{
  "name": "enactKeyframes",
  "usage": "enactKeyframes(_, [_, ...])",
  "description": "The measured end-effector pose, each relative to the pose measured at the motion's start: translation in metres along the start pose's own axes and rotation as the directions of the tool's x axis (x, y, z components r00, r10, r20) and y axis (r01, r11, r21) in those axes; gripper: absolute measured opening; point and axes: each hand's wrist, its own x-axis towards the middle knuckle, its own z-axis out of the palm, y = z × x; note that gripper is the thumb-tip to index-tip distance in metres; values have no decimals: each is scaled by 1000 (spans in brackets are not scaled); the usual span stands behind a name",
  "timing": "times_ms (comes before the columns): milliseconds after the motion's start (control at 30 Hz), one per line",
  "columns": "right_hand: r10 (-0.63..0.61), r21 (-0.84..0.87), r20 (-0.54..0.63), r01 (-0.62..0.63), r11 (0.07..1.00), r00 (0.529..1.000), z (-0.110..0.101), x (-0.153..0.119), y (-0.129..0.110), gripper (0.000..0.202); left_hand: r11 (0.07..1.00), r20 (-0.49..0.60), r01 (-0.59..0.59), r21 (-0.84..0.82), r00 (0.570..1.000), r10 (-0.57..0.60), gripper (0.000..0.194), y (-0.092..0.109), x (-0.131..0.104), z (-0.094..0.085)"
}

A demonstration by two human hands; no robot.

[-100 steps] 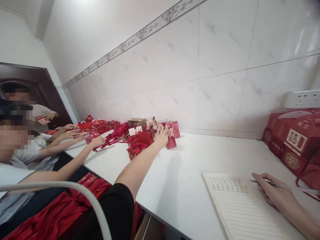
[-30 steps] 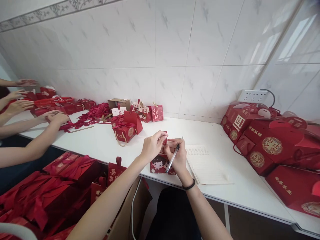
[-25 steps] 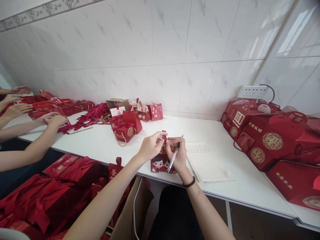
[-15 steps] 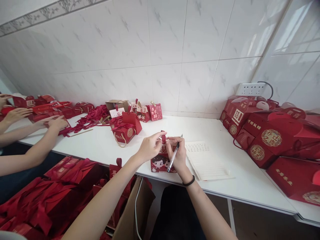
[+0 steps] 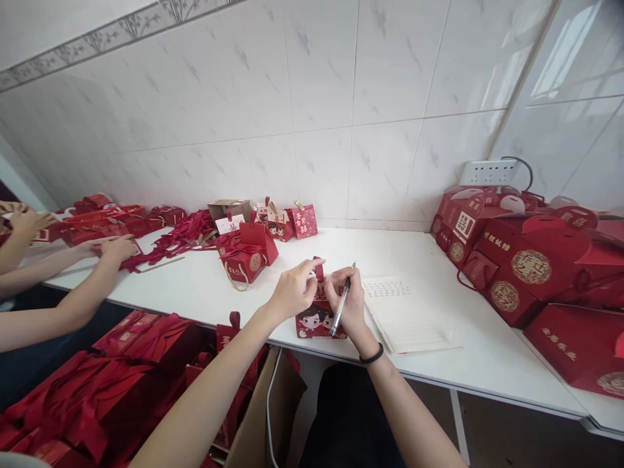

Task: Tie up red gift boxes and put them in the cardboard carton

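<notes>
One curved red loop (image 5: 319, 272) tops the printed box (image 5: 312, 318).

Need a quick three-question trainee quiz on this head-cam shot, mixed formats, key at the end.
1. Which of the wearer's hands holds the pen? (a) left (b) right (c) neither
2. True or false: in the picture, the notebook lies to the right of the cartoon-faced box.
3. Fill in: a dark ____ circles the wearer's right wrist.

Key: 1. b, the right hand. 2. True. 3. band.
</notes>
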Motion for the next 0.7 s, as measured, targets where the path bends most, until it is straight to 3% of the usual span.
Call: enactKeyframes(700, [71, 28, 25, -72, 997, 997, 0, -1, 1, 18, 998, 8, -19, 64, 1000, 19, 42, 0, 0, 0])
